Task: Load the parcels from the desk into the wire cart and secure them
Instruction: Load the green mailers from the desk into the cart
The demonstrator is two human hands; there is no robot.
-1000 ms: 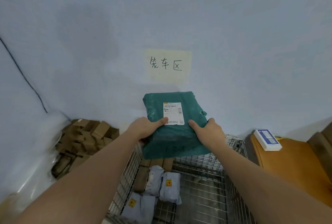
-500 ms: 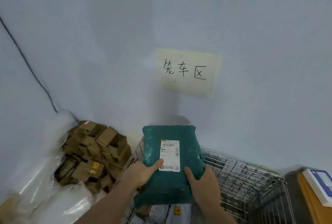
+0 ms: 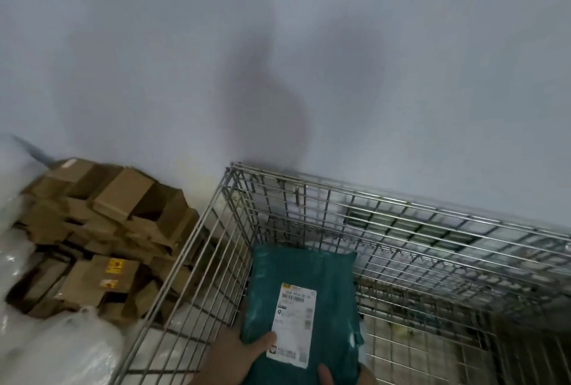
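Both hands hold the green parcel [image 3: 301, 307] by its near end, the left hand [image 3: 234, 357] with thumb on the label, the right hand [image 3: 326, 376] barely showing at the frame edge. The parcel sits inside the wire cart [image 3: 401, 224], against its left wall, probably being lowered flat. Brown boxes [image 3: 102, 230] are heaped beside the cart, against a pale wall [image 3: 278, 44].

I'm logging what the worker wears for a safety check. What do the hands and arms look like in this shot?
Both are bare: no gloves, rings, watch or sleeve shows on the left hand or wrist. Of the right hand, only a thumb and a strip by the frame edge are visible, also uncovered.
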